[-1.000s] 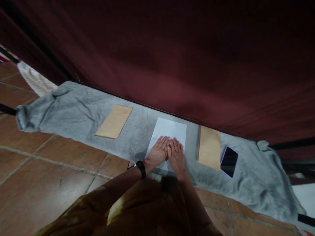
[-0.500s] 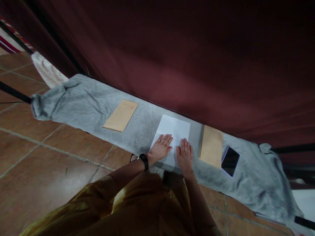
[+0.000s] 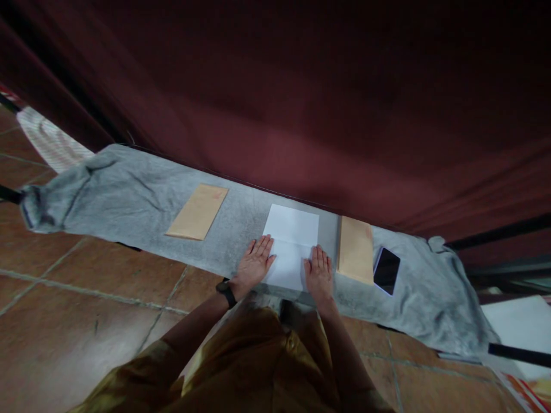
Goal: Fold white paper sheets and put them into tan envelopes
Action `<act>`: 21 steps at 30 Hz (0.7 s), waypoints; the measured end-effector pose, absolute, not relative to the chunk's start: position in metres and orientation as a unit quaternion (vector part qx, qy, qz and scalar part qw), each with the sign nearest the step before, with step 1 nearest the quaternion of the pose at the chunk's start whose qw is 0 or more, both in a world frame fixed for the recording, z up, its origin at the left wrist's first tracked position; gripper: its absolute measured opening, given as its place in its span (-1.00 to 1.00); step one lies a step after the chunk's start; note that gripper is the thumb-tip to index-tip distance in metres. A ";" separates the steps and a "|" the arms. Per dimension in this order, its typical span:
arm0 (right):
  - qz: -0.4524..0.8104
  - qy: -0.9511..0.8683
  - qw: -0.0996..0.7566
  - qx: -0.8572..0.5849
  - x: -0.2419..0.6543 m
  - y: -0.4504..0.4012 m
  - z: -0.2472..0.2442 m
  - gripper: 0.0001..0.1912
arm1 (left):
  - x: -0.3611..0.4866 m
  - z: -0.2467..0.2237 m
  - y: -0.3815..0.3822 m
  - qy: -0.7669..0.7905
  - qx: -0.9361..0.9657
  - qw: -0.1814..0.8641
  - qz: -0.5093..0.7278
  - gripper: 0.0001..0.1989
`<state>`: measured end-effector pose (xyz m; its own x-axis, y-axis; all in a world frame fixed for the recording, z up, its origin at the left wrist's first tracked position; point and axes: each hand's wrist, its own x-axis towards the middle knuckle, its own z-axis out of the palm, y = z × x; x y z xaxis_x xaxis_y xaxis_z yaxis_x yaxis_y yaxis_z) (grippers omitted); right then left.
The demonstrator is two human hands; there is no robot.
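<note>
A white sheet of paper with a crease across its middle lies flat on a grey cloth. My left hand rests on its left edge, palm down with the fingers stretched out. On the right edge lies my right hand, also flat with its fingers extended. Neither hand grips anything. To the left is a brown envelope. Close to my right hand, a stack of brown envelopes sits beside a phone with a dark screen.
The grey cloth covers a long narrow bench. Right behind it hangs a dark red curtain. Tiled floor shows in front. Dark bars stick out at the bench's ends, and white sheets lie at the far right.
My hands have spread apart from the middle of the paper to its left and right edges. The whole view has shifted, so the bench appears slightly further left.
</note>
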<state>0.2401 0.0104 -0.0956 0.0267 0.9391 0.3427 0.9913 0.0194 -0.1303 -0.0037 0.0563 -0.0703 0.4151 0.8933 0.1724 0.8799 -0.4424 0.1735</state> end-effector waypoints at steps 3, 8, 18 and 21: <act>-0.075 -0.685 0.173 -0.704 0.244 0.007 -0.098 -0.41 | -0.013 -0.072 0.057 0.542 0.830 0.028 0.128 -0.40; -0.064 -0.658 0.185 -0.727 0.237 -0.001 -0.097 -0.42 | -0.011 -0.072 0.047 0.573 0.804 0.009 0.160 -0.39; 0.024 -0.793 0.166 -0.586 0.180 -0.013 -0.081 -0.49 | 0.020 -0.078 -0.003 0.399 0.905 0.050 0.139 -0.45; 0.020 -0.769 0.151 -0.621 0.186 -0.007 -0.081 -0.48 | 0.010 -0.077 0.003 0.387 0.912 0.044 0.128 -0.42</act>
